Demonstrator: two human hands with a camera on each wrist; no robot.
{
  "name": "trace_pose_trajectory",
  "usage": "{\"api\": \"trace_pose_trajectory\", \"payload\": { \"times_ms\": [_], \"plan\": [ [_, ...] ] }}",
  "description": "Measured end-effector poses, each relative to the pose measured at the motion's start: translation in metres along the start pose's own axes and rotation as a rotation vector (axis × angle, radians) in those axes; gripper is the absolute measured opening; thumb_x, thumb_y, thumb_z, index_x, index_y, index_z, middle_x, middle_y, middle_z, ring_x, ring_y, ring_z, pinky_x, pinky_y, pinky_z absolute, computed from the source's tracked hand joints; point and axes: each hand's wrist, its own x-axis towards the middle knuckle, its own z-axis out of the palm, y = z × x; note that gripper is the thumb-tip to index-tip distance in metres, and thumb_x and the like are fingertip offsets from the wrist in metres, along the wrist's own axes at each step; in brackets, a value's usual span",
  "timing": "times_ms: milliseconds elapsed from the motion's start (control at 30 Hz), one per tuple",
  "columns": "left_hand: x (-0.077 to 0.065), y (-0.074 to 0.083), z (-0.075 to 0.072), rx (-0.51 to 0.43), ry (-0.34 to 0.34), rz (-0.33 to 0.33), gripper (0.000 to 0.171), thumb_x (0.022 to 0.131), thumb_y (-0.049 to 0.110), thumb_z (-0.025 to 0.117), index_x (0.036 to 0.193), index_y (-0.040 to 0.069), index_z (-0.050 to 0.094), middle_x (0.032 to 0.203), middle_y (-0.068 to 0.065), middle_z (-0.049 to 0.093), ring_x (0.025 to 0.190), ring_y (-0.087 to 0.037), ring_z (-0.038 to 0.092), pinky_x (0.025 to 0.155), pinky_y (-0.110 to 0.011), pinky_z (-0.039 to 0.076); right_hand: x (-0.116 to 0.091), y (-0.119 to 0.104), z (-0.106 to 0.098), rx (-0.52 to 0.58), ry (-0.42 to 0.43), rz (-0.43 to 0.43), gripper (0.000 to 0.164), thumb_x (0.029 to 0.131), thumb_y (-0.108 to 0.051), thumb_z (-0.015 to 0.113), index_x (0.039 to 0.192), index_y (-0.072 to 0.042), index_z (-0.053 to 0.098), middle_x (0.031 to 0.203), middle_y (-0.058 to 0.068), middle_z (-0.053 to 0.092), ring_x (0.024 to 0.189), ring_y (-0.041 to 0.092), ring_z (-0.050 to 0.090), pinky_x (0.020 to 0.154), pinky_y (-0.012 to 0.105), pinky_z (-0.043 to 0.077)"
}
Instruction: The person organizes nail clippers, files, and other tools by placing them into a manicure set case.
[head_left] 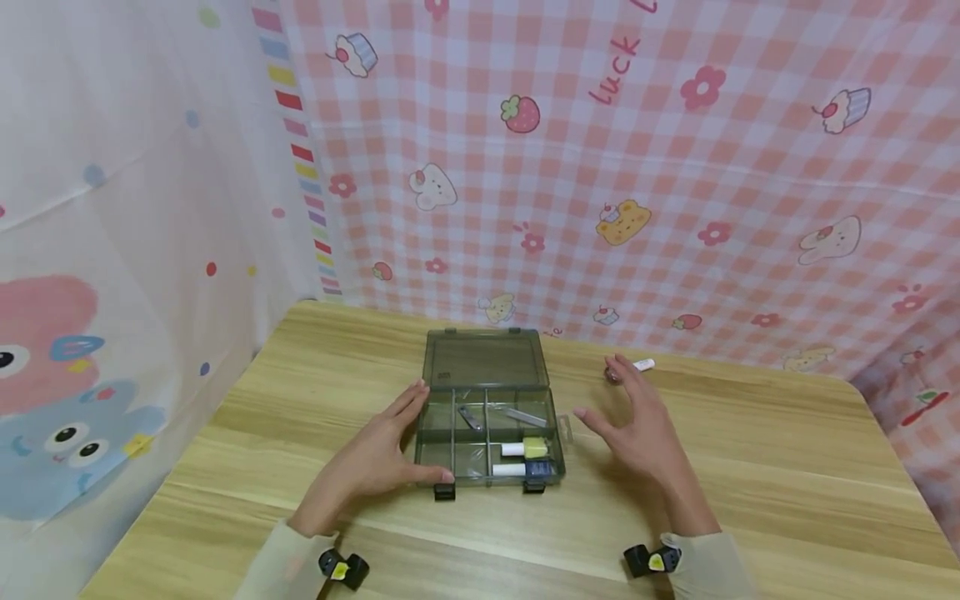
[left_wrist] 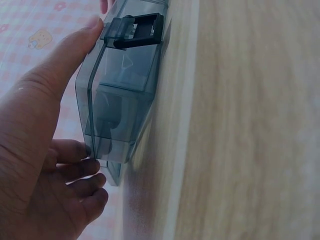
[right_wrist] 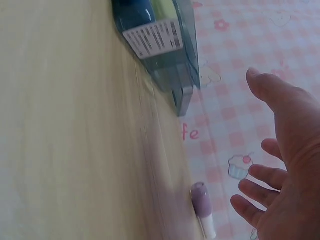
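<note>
Nearest me, my left hand (head_left: pixel 375 462) lies against the left side of the smoky clear plastic organiser box (head_left: pixel 486 433), fingers straight and close together along its wall and the thumb on the front corner by the left black latch (head_left: pixel 444 492); the left wrist view shows that thumb pressed just beside the latch (left_wrist: pixel 134 31) and the fingertips touching the box's (left_wrist: pixel 120 105) side. My right hand (head_left: pixel 637 425) hovers just right of the box, apart from it, fingers spread and relaxed, holding nothing; the right wrist view shows the same open palm (right_wrist: pixel 285 165) off the wood. The box sits at the middle of the wooden table (head_left: pixel 750 467), lid (head_left: pixel 483 358) swung open and lying flat behind it. In its compartments I see a yellow bottle (head_left: pixel 525 448), a dark blue bottle (head_left: pixel 525 469), and two slim metal tools (head_left: pixel 471 418). Farther back, beyond my right fingertips, a purple-capped white tube (head_left: pixel 633 367) lies on the table, near the pink checked cloth backdrop (head_left: pixel 675 167).
</note>
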Motion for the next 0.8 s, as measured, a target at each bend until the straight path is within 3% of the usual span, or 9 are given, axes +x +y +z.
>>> {"api": "trace_pose_trajectory", "payload": {
  "times_ms": [133, 333, 567, 800],
  "plan": [
    [0.000, 0.000, 0.000, -0.018, -0.010, -0.012, 0.131, 0.067, 0.077, 0.080, 0.166, 0.018, 0.016, 0.175, 0.002, 0.009, 0.157, -0.035, 0.025, 0.120, -0.057, 0.036, 0.002, 0.008, -0.006, 0.008, 0.003, 0.044, 0.092, 0.091, -0.052, 0.074, 0.162, -0.014, 0.030, 0.169, 0.018, 0.025, 0.152, 0.049, 0.027, 0.119, 0.072, 0.027],
    [0.001, 0.000, 0.000, -0.021, -0.009, -0.019, 0.132, 0.066, 0.077, 0.080, 0.166, 0.019, 0.016, 0.175, 0.003, 0.009, 0.157, -0.034, 0.024, 0.122, -0.057, 0.034, 0.008, 0.020, -0.017, 0.037, -0.001, 0.110, 0.094, 0.094, -0.052, 0.071, 0.165, -0.015, 0.022, 0.170, 0.019, 0.023, 0.142, 0.052, 0.040, 0.114, 0.069, 0.036],
    [0.001, -0.001, 0.001, -0.018, -0.008, -0.017, 0.132, 0.066, 0.078, 0.079, 0.166, 0.019, 0.016, 0.175, 0.003, 0.009, 0.157, -0.034, 0.024, 0.121, -0.057, 0.035, 0.018, 0.033, -0.028, 0.045, 0.006, 0.095, 0.095, 0.094, -0.048, 0.073, 0.164, -0.009, 0.021, 0.169, 0.023, 0.023, 0.150, 0.051, 0.028, 0.116, 0.071, 0.032],
    [0.001, -0.001, 0.001, -0.015, -0.007, -0.016, 0.132, 0.066, 0.078, 0.079, 0.166, 0.018, 0.017, 0.175, 0.003, 0.009, 0.157, -0.035, 0.024, 0.122, -0.057, 0.035, 0.029, 0.047, -0.034, 0.065, -0.016, 0.088, 0.096, 0.094, -0.048, 0.073, 0.164, -0.007, 0.022, 0.169, 0.022, 0.022, 0.152, 0.051, 0.024, 0.118, 0.072, 0.027]
  ]
}}
